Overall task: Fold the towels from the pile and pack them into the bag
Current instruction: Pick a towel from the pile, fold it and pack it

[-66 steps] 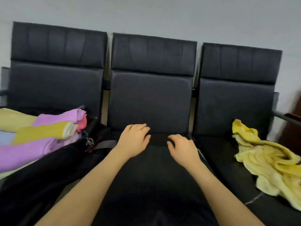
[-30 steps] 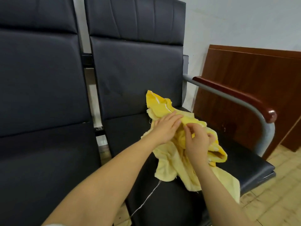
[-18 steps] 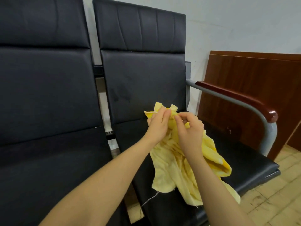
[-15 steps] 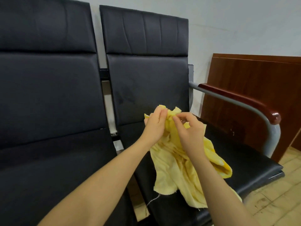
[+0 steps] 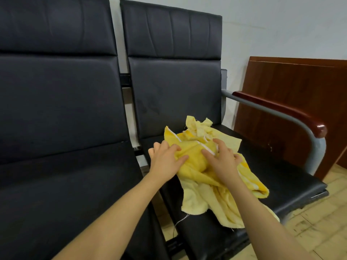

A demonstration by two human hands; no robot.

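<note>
A: Where is the towel?

B: A crumpled yellow towel [image 5: 204, 177] lies on the black padded seat [image 5: 281, 177] of the right-hand chair in a joined row. Its upper part is bunched in folds near the backrest, with white stripes showing along the brighter yellow edges. A paler section spreads toward the seat's front edge, and a loose thread hangs from it.

A: And the hands?

B: Both bare forearms reach in from the bottom of the view. The left hand [image 5: 166, 161] rests on the towel's left edge, fingers spread and nearly straight, palm down; part of it lies over the seat's left rim. The right hand [image 5: 222, 160] lies on top of the bunched middle, fingers also spread and flat on the cloth. Neither has a grip on the fabric: both are released, pressing or resting rather than pinching.

A: What else is around?

B: A second black chair [image 5: 62, 113] stands just to the left, its seat touching nothing I can see. On the right, a grey metal armrest [image 5: 293, 117] with a dark red wooden top curves down beside the seat. Behind it, a reddish-brown wooden panel [image 5: 298, 94] leans against a pale wall. Beige floor tiles [image 5: 323, 228] show at lower right.
</note>
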